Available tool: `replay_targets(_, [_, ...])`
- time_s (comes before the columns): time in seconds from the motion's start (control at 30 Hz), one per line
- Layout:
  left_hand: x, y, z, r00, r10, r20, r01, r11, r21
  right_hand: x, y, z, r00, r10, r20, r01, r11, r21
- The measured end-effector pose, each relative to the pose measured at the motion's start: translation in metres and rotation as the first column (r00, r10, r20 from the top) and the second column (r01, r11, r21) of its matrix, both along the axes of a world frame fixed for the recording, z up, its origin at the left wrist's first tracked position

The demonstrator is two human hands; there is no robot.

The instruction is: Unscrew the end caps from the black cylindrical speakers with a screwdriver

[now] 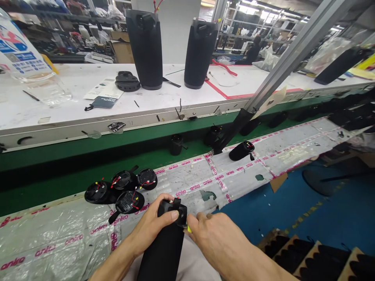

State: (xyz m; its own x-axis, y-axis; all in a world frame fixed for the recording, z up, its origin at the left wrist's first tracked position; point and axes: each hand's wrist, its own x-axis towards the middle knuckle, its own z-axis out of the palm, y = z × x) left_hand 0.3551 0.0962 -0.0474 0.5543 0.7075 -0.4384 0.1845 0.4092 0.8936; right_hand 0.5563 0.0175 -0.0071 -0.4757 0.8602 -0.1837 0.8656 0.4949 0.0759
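My left hand [159, 218] is wrapped round the top of a black fabric-covered cylindrical speaker [164, 253], its thumb pressed on the end cap. The speaker leans across my lap, its lower end cut off by the picture's edge. Beside the cap's right edge, my right hand [215, 234] is closed on a small tool with a yellow part [189, 228]; the rest is hidden by the fingers. A black strap [177, 202] loops over the cap. Left of my hands, several black speaker units [126, 202] stand on the wrapped bench ledge, with red and yellow wires showing on top.
Another black speaker [241, 150] lies on the plastic-covered ledge [187, 180]. On the white shelf [102, 107] stand two tall speakers [148, 50], a clear bottle [43, 84] and a black end piece [127, 81]. A metal post [281, 66] slants down at right. Green belt [58, 171] runs behind.
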Motion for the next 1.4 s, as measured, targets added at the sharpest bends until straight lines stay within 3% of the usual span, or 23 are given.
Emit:
replay_targets(0.13, [0.001,0.000,-0.003,1.000,0.018,0.007,-0.018,0.999,-0.050,0.001,0.002,-0.004,0.998,-0.033,-0.049,0.033,0.999,-0.005])
replay_targets(0.3, [0.002,0.001,-0.009,0.996,0.060,0.064,-0.049,0.985,-0.166,0.006,0.004,-0.018,0.937,-0.171,-0.304,0.149,0.984,-0.094])
replay_targets(0.4, [0.002,0.001,-0.010,0.995,0.077,0.067,-0.064,0.983,-0.171,0.007,0.003,-0.023,0.910,-0.220,-0.352,0.189,0.975,-0.120])
replay_targets(0.8, [-0.002,0.001,-0.006,0.997,0.069,0.040,-0.066,0.995,-0.071,0.002,0.005,-0.015,0.963,-0.136,-0.234,0.125,0.990,-0.064])
replay_targets(0.97, [-0.002,0.002,0.000,0.998,0.066,-0.010,-0.066,0.998,-0.010,-0.001,0.006,-0.009,0.991,-0.100,-0.094,0.101,0.995,0.005])
replay_targets(1.4, [-0.002,0.003,-0.001,0.995,0.043,-0.094,-0.033,0.994,0.106,-0.008,-0.001,-0.003,0.995,-0.083,0.057,0.081,0.996,0.047])
